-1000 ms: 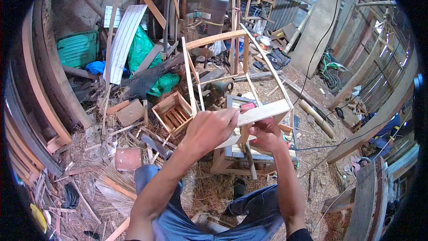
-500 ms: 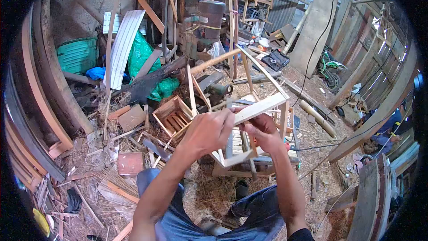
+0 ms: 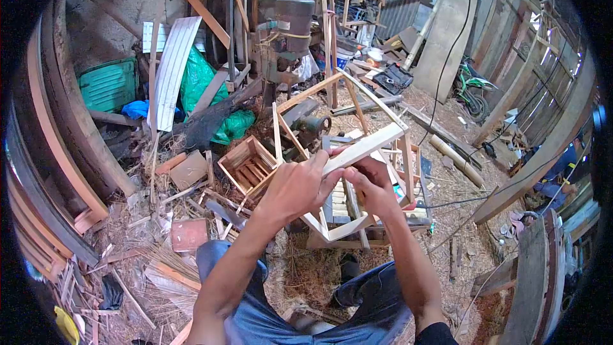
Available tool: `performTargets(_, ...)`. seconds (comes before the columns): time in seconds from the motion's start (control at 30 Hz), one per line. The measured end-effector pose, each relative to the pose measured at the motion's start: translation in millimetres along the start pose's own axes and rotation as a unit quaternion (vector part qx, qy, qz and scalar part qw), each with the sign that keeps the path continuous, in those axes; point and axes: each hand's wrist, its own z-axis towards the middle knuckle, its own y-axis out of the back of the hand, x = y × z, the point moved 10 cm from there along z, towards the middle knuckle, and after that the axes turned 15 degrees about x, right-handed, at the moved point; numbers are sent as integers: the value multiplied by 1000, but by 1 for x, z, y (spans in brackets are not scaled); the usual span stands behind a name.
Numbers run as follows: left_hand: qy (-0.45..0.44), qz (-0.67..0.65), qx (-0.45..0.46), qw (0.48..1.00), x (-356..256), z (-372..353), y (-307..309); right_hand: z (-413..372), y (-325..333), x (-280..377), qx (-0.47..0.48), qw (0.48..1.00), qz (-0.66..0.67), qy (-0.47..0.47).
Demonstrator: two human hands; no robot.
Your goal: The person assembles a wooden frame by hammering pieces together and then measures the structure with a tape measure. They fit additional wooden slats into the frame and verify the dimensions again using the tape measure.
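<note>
An open wooden frame (image 3: 373, 145) of pale, thin strips is held up in front of me over my knees. My left hand (image 3: 297, 186) is closed around the near end of its top strip, thumb along the side. Just to the right, my right hand (image 3: 372, 184) is closed on the same strip from below, its fingers partly hidden behind the wood. Lower strips of the frame reach down to a corner below my hands. Beneath it stands a slatted wooden piece (image 3: 341, 207), partly covered by the frame.
A slatted wooden crate (image 3: 249, 165) sits left of the frame. Behind are a drill-press-like machine (image 3: 294, 25) and a green bag (image 3: 199, 80). Scraps and shavings litter the floor. A black cable (image 3: 454, 64) hangs at the right; a person (image 3: 555, 176) is at the far right.
The frame has tilted and shifted slightly, its far right corner moving left and up in view to show more of the slatted piece. Both hands keep their hold, the right one turned a little.
</note>
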Motion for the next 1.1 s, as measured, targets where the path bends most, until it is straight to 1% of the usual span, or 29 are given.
performTargets(0.13, 7, -23, -4, 1000, 16, 5, -5, 8, 2, 14, 0, 1000, -17, -1)
performTargets(0.2, 27, -117, -12, 993, 31, 4, 0, 10, 0, 34, 16, 979, -203, 2)
performTargets(0.23, -19, -183, -82, 980, 31, 0, 15, -4, 4, 70, -77, 949, -305, 27)
performTargets(0.27, 1, -235, -106, 966, 41, -5, 23, -11, 6, 91, -107, 949, -287, 74)
performTargets(0.3, 6, -312, -128, 941, 52, -9, 31, -20, 19, 94, -162, 961, -208, 81)
performTargets(0.33, 13, -388, -147, 910, 64, -13, 33, -32, 26, 109, -218, 946, -222, 89)
performTargets(0.37, 35, -446, -149, 882, 85, -15, 28, -51, 36, 116, -293, 918, -234, 128)
performTargets(0.4, 46, -509, -173, 842, 93, -17, 30, -65, 48, 125, -353, 875, -309, 119)
performTargets(0.47, 29, -532, -220, 817, 103, -25, 38, -80, 81, 105, -454, 821, -345, 19)
performTargets(0.5, 7, -543, -233, 807, 106, -26, 40, -79, 83, 98, -456, 819, -347, 20)
performTargets(0.53, -17, -556, -242, 795, 108, -27, 44, -69, 91, 70, -406, 878, -254, -18)
performTargets(0.57, -36, -573, -231, 785, 107, -25, 44, -60, 93, 40, -353, 921, -155, -54)
performTargets(0.6, -36, -569, -239, 786, 109, -25, 44, -46, 83, 12, -271, 962, -9, -34)
performTargets(0.63, -32, -569, -237, 787, 111, -23, 42, -39, 72, 4, -226, 974, -3, -32)
performTargets(0.67, -26, -568, -233, 789, 113, -22, 40, -31, 68, 5, -202, 971, -126, -28)
performTargets(0.7, -24, -579, -237, 780, 116, -20, 36, -25, 49, 14, -192, 981, -24, -16)
performTargets(0.73, -35, -609, -235, 757, 121, -17, 31, -22, 48, 16, -186, 981, -43, 26)
performTargets(0.8, -38, -587, -218, 779, 124, -15, 30, -20, 52, 14, -200, 976, -55, 64)
performTargets(0.83, 24, -592, -243, 768, 133, -16, 27, -21, 50, 15, -213, 973, -61, 69)
performTargets(0.87, 24, -591, -244, 768, 131, -14, 29, -21, 49, 17, -212, 973, -61, 69)
performTargets(0.93, 13, -632, -242, 737, 127, -9, 30, -23, 48, 15, -220, 970, -94, 33)
performTargets(0.97, 6, -625, -181, 759, 132, -6, 24, -24, 50, 11, -230, 966, -106, 51)
performTargets(1.0, 16, -586, -195, 786, 132, -8, 29, -22, 50, 5, -225, 967, -103, 51)
performTargets(1.07, 49, -581, -199, 787, 135, -10, 26, -26, 57, -6, -246, 966, -60, 53)
performTargets(1.1, 52, -583, -202, 786, 130, -11, 27, -26, 56, -7, -234, 970, -57, 44)
